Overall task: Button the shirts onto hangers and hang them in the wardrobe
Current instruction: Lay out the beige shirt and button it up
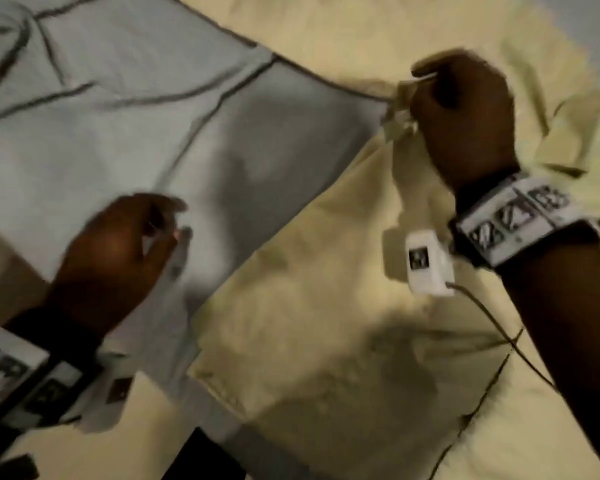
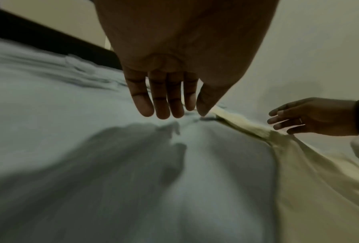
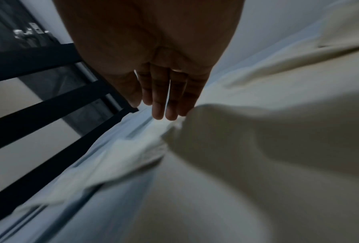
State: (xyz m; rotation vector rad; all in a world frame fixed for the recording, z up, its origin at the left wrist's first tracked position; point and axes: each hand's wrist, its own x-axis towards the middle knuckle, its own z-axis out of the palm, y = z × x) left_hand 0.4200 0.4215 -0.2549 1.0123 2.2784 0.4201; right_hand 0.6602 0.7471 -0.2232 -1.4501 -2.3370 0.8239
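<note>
Cream shirt point(image 1: 326, 323) on bed, long axis running 7 to 1 o'clock; right hand point(image 1: 465, 116) nearer, seemingly bunching its edge at 1 o'clock; left hand point(image 1: 118, 244) loose over grey shirt point(image 1: 136, 109) at 8 o'clock

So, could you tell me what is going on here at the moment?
A person is working over two shirts laid out flat. The right hand is at a bunched edge of the cream shirt, where it overlaps the pale blue shirt; whether it has a grip on the cloth is unclear. The left hand hovers over the pale blue shirt with relaxed fingers, holding nothing.
</note>
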